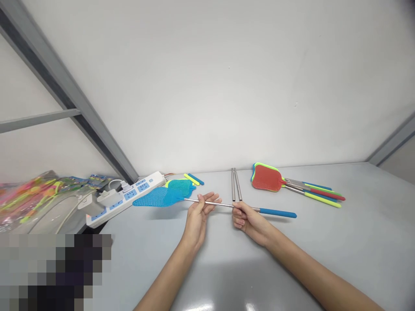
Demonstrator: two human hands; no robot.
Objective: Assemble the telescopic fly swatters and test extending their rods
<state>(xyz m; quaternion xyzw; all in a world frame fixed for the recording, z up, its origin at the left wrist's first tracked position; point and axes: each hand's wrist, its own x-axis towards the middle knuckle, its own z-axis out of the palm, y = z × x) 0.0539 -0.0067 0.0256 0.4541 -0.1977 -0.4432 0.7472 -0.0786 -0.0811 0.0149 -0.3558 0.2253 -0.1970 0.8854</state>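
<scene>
No lettering, label, brand, number or sign can be read. On the long white power strip with blue socket panels (129, 194), any markings are too small to tell. Nor can any print be made out on the clear plastic packages of brightly coloured goods (35, 198), or on the blue mesh fly swatter with a steel shaft (158, 197).

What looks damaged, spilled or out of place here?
Nothing stands out: no visible spill or damage. The blue swatter, held in left hand and right hand, looks straight. The power strip at left lies slanted, which hardly seems odd. Lower-left corner is pixelated; can't judge there.
</scene>
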